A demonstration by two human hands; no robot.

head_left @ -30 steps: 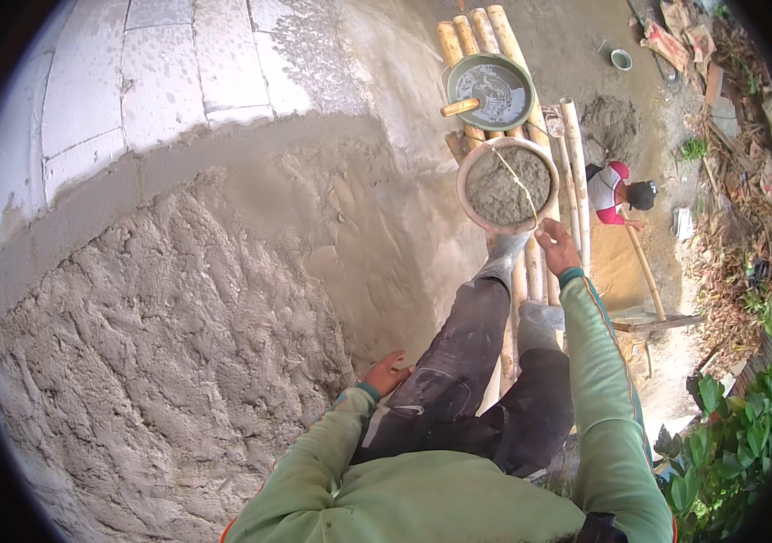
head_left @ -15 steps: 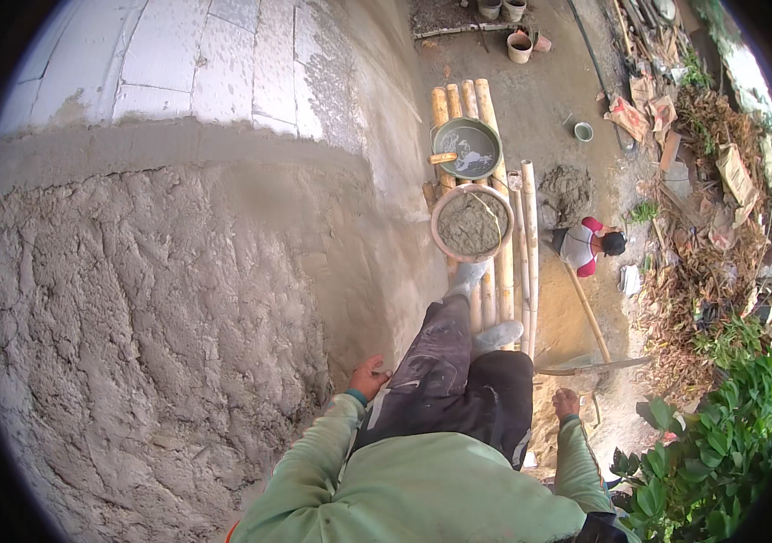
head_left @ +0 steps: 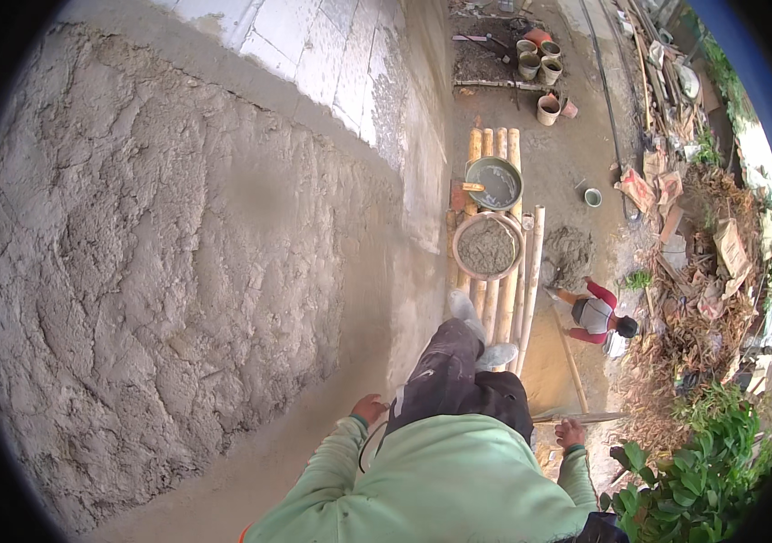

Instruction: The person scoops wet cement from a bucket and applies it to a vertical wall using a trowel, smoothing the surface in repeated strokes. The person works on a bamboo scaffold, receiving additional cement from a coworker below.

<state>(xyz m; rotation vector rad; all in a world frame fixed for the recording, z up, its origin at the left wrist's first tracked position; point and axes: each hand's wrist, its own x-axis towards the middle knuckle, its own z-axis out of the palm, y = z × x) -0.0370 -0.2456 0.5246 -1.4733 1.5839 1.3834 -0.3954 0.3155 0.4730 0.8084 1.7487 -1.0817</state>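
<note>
We stand on poles (head_left: 492,309) by a rough wall (head_left: 151,271). We cannot tell if our left hand (head_left: 369,409) or right hand (head_left: 570,433) has fingers apart.

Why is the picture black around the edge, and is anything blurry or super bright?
In the head view, the fisheye lens leaves a black edge and the blue strip near it looks curved; in that head view, a hazy spot softens part of the rough gray surface; also in the head view, the white blocks look bright.
</note>
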